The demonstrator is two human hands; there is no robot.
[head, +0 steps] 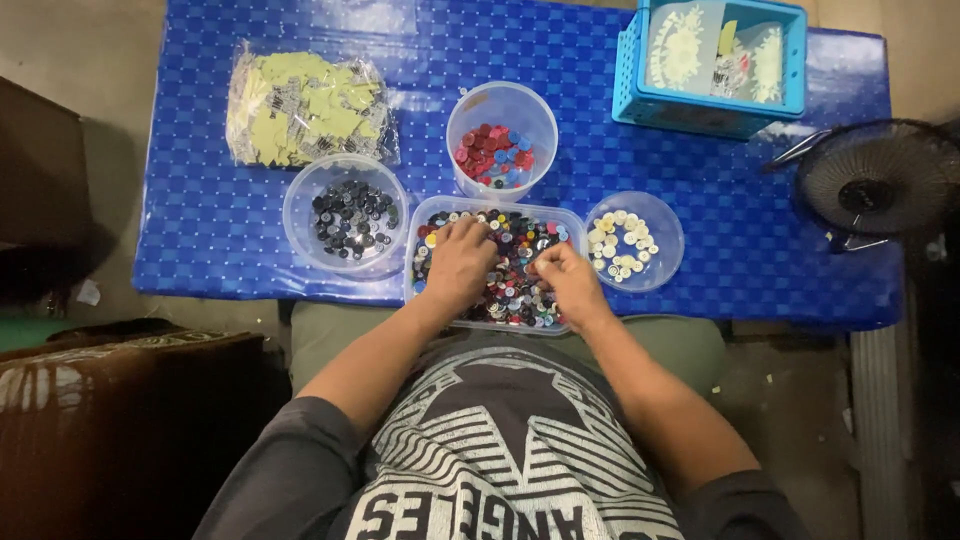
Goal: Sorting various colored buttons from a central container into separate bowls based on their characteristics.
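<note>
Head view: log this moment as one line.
left hand: in mixed-button tray | right hand: picking in tray | dark-button bowl left | pale-button bowl right

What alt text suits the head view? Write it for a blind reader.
Both hands, left hand and right hand, dig in a clear tray of mixed buttons on a blue table, between bowls of dark buttons, pale buttons and a tub of red buttons.

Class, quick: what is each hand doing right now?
Left hand: spread, palm down, on the mixed buttons.
Right hand: fingers curled among them; holding one cannot be told.
</note>
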